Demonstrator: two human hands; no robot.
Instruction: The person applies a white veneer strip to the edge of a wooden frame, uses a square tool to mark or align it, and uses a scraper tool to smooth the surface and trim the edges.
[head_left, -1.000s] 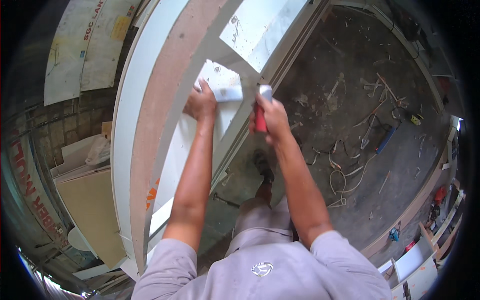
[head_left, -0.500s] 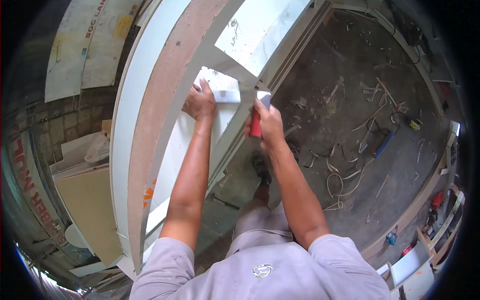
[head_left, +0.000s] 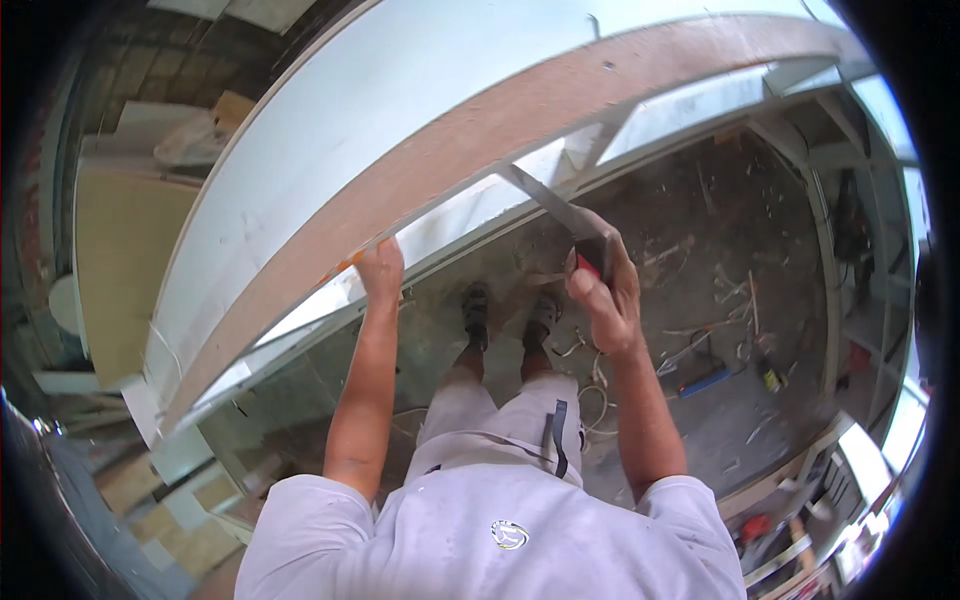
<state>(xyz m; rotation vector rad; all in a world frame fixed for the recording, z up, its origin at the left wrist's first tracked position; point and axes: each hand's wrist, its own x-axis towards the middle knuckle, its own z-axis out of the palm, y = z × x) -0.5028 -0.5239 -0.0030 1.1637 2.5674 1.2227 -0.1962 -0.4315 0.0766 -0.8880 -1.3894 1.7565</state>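
Note:
A large curved wooden frame, with a brown edge board and a white outer face, arcs across in front of me. My right hand is closed round the red handle of a tool. A long flat grey blade runs from that hand up to the brown edge board, crossing the frame's lower rail. What the blade's far end touches is unclear. My left hand is at the edge board's lower side, beside orange marks. Its fingers are mostly hidden there.
Scraps and offcuts litter the grey floor on the right, around a blue bar-shaped object. A beige board leans at the left. My feet stand just below the frame's lower rail.
My view has turned, so the frame now sweeps across the top. My left hand has left the white inner panel for the edge board. The tool's long blade now shows, reaching the frame.

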